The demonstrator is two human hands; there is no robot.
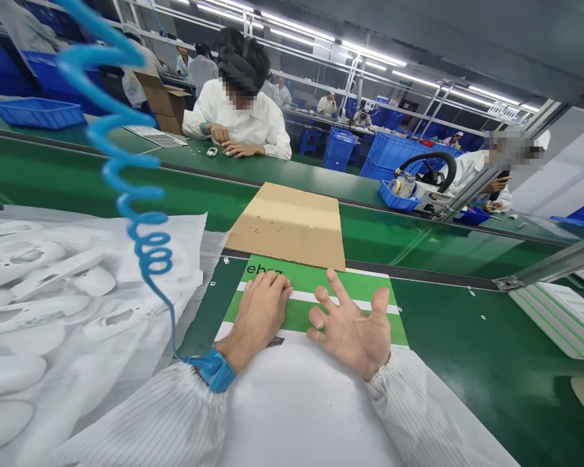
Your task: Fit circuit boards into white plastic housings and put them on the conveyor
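**Q:** What lies at the centre of the view?

**A:** A flat green-and-white printed card (304,279) on a dark green desk (467,370), just below a tan corrugated cardboard sheet (287,227).

**Q:** State of the hands?

**A:** Apart, neither clamped. The left hand (263,318), with a blue wrist strap (214,370), rests its fingers on the card. The right hand (350,327) spreads over it, contact unclear.

**Q:** Handling?

**A:** Probably light, thin and fairly stiff. Best lifted flat by its edges, since corners may bend.
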